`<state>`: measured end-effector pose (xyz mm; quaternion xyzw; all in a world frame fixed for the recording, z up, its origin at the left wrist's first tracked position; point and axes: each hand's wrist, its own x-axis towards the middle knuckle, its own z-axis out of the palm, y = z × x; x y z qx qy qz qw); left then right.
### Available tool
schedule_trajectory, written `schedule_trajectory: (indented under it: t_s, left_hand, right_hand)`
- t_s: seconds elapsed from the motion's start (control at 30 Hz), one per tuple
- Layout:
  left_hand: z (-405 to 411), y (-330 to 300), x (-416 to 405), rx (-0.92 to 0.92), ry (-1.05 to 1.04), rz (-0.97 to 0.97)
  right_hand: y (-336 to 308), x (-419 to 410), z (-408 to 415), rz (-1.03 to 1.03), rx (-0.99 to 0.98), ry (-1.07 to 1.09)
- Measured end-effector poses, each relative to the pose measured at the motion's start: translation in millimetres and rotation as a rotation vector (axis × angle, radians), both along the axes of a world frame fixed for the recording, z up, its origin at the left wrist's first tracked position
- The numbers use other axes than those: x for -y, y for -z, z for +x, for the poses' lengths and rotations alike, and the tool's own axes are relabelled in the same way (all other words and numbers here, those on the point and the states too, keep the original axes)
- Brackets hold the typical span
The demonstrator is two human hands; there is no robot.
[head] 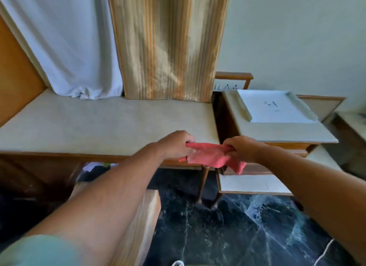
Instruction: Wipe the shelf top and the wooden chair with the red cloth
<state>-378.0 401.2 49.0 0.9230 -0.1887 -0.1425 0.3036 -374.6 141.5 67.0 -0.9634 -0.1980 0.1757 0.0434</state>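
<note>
The red cloth (213, 156) is stretched between my two hands, held in the air just over the front right corner of the shelf top (103, 123). My left hand (175, 145) grips its left end and my right hand (242, 149) grips its right end, with a flap hanging below. The shelf top is a long pale surface with a wooden front edge. A light wooden piece (142, 224), maybe part of the chair, stands below my left forearm, partly hidden by it.
A white curtain (69, 44) and a striped beige curtain (168, 44) hang onto the back of the shelf top. A second wooden unit (281, 133) at the right carries a white tray (277, 107). Dark marble floor (247, 226) lies below.
</note>
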Motion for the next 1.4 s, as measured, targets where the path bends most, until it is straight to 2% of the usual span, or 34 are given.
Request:
schedule_trajectory:
  t_s: [0.17,0.4,0.5,0.67,0.73,0.8,0.87,0.93,1.03,1.1,1.2,1.33,1.4]
  left_hand:
    - [77,-13,98,0.074,0.120,0.010]
    - [175,-32,239,0.330,0.127,0.041]
    - [224,-27,290,0.458,0.088,0.098]
    - [303,-5,363,0.614,-0.072,0.195]
    - [320,15,376,0.570,-0.047,0.294]
    - [323,43,375,0.373,0.075,0.394]
    - [313,64,366,0.199,0.155,0.424]
    - [307,75,361,0.242,0.110,0.373]
    - [319,72,371,0.398,0.058,0.339]
    - [335,68,387,0.352,-0.059,0.318]
    - [356,78,405,0.182,-0.200,0.333]
    - [346,109,407,0.105,-0.123,0.414]
    - [350,107,403,0.159,-0.133,0.474]
  right_hand:
    - [-13,99,43,-0.086,0.041,0.140]
    - [-37,222,131,-0.147,0.282,0.271]
    - [-36,265,184,-0.223,0.396,0.252]
    - [-10,329,276,-0.269,0.619,0.070]
    - [14,348,301,-0.316,0.504,-0.024]
    - [47,356,311,-0.380,0.292,-0.142]
    - [69,360,313,-0.322,0.229,-0.176]
    - [81,365,316,-0.178,0.293,-0.128]
    - [82,363,328,-0.105,0.421,-0.064]
    - [83,357,340,-0.067,0.402,0.003]
    - [96,341,354,-0.017,0.199,0.115]
    - [123,337,348,-0.083,0.172,0.163]
    - [120,330,355,-0.091,0.188,0.153]
